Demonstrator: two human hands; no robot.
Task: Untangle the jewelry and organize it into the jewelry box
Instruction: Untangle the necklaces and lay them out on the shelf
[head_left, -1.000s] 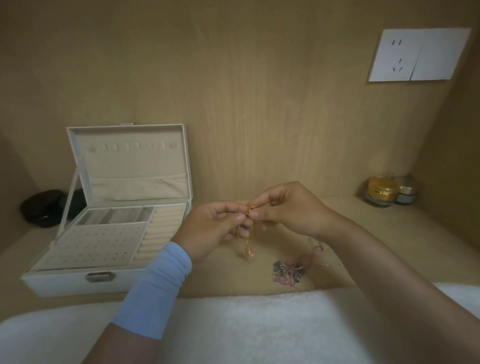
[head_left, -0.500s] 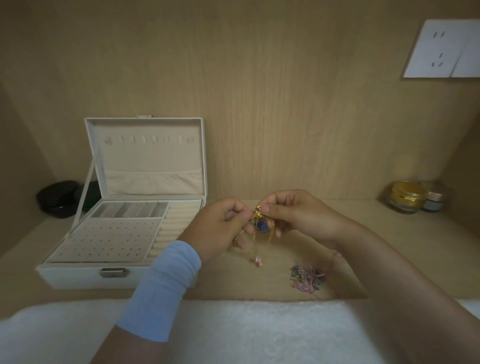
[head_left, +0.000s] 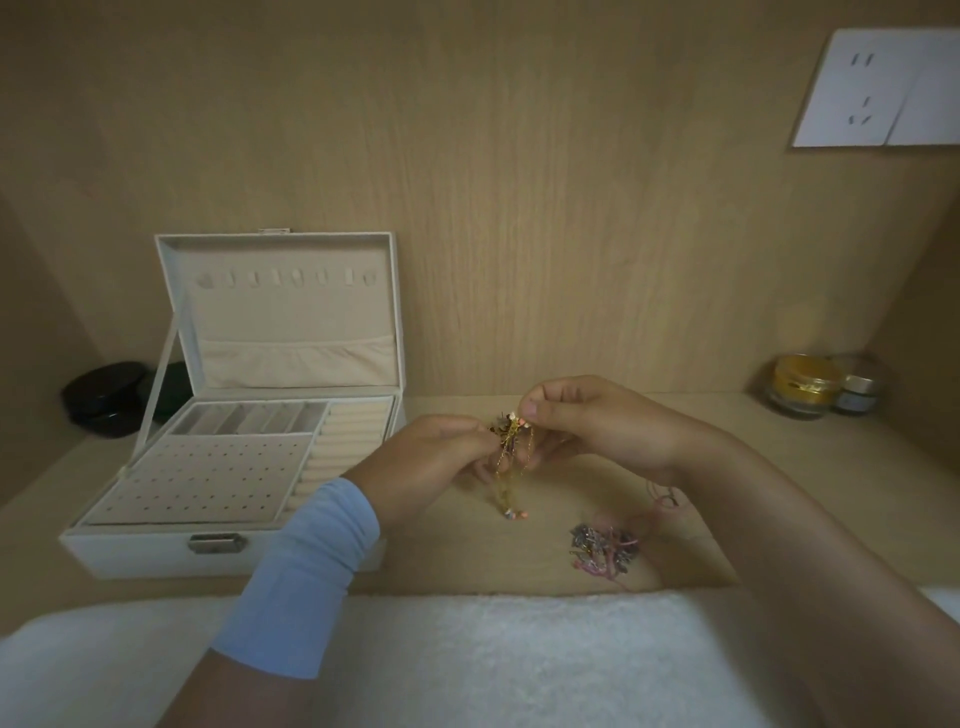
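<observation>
I have a tangled gold chain with small pink and dark beads (head_left: 511, 447) pinched between both hands above the pale wooden bench (head_left: 467, 545). My left hand (head_left: 421, 467), with a light blue fabric band (head_left: 306, 577) around the wrist, is closed on the knot from the left. My right hand (head_left: 587, 421) is closed on it from the right, thumb and forefinger nipping the top of the knot. Loose gold strands hang down from the pinch, and their beaded ends dangle just above the bench.

A second tangle of pink cord and silvery-grey charms (head_left: 605, 548) lies on the bench to the right of the hanging strands, just beside my right forearm; a pink loop of it runs up toward my wrist.

The white rectangular jewelry box with cream lining (head_left: 156, 556) stands on the bench to my left with its lid propped upright. I see a perforated earring panel, ring rolls along the right side and a row of small compartments at the back; I can make out no jewelry in them.

A white fluffy towel (head_left: 493, 654) covers the near edge. Two small glass jars, one with a gold lid (head_left: 802, 384), sit in the far right corner, and a black rounded object (head_left: 104, 397) sits behind the box.
</observation>
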